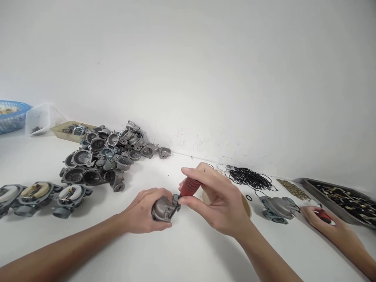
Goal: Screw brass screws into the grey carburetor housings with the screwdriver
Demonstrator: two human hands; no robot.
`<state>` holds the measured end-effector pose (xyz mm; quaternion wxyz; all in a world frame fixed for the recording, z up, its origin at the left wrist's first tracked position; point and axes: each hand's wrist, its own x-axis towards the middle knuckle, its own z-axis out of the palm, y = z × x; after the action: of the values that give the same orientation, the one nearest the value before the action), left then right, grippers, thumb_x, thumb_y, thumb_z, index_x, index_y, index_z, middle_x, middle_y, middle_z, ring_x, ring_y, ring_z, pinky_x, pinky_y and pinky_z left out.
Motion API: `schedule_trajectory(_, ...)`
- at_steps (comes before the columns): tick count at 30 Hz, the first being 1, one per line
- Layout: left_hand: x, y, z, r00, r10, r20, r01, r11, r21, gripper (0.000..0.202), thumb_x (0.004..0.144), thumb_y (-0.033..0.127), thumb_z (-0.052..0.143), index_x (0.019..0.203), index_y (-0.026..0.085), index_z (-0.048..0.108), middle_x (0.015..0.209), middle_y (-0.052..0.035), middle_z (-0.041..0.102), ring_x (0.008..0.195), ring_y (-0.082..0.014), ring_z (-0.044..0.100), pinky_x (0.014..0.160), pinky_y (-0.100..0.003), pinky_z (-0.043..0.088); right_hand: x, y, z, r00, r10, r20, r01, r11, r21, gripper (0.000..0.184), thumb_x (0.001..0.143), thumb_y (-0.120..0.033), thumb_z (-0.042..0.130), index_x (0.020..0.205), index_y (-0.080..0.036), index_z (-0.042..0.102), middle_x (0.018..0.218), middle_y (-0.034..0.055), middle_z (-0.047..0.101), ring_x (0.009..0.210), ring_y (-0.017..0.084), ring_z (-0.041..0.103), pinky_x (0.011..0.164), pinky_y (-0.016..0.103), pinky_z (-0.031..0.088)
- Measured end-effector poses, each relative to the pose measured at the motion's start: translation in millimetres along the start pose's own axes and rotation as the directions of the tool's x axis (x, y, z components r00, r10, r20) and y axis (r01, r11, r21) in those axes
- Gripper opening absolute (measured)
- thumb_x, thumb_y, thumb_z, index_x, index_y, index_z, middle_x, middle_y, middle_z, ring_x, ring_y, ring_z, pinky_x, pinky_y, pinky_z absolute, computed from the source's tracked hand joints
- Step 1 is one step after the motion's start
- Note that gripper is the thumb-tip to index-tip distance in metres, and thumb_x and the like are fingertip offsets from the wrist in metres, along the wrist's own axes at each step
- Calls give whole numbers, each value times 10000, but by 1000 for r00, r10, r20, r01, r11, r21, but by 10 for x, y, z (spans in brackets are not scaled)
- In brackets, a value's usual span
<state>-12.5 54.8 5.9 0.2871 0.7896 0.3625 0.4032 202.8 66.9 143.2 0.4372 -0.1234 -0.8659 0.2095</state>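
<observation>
My left hand [142, 209] is wrapped around a small grey metal carburetor [161, 209], steadying it on the white table [188, 254]. In my right hand [220, 201] is a screwdriver with a red ribbed handle [190, 186], gripped between thumb and fingers. Its dark shaft slants down to the left across the carburetor, and the tip is at the lower edge of the bowl, by a corner. Whether the tip sits in a screw is too small to tell. The palm side of my left hand and the carburetor's underside are hidden.
Carburetor bowls [92, 177] are heaped at the back left, with carburetor bodies [70, 194] in front. Right: black rubber rings [249, 178], brass screws [293, 189], a metal tray [305, 182]. Another person's hand [335, 223] holds a red-and-black screwdriver at another carburetor [280, 206].
</observation>
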Motion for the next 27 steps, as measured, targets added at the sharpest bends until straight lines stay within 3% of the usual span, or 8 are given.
schedule_trajectory(5,-6,-13,9,1000,-9,12,8,999,46,481,779,341,875,1173,279,606,1047,3,748,871,-228,697,839,-343,522,36,-66,-124,992,8,127,-23,993,119,491,1022,-106,656,1471,-305,651,1099,72,790,920,192,751,818,406,678)
schedule_trajectory(11,-9,6,23,1000,-12,5,12,999,50,508,768,294,876,1187,286,589,1090,5,758,924,-241,711,874,-360,516,24,-12,-130,998,55,22,-56,995,79,516,900,-144,856,1365,-325,722,911,3,779,813,161,737,749,333,688)
schedule_trajectory(17,-18,38,25,998,-59,-2,59,998,37,478,770,299,870,1149,288,578,1114,6,775,953,-253,723,910,-382,526,-1,18,-142,992,75,98,-95,973,212,480,1014,-128,693,1468,-273,636,1203,105,776,1023,212,793,894,440,714)
schedule_trajectory(24,-22,22,62,1000,16,-7,-15,991,132,518,771,339,870,1206,287,595,1129,-26,772,979,-290,735,892,-387,543,4,-93,-66,994,-1,109,-11,994,110,442,986,-110,735,1388,-282,665,993,42,789,869,175,775,777,367,707)
schedule_trajectory(27,-21,23,66,1000,-6,-21,9,987,160,522,777,337,872,1210,293,584,1143,-17,780,1008,-293,749,911,-386,552,7,-165,-120,994,8,105,-12,999,44,430,983,-111,739,1371,-279,663,1000,45,782,876,180,773,767,362,706)
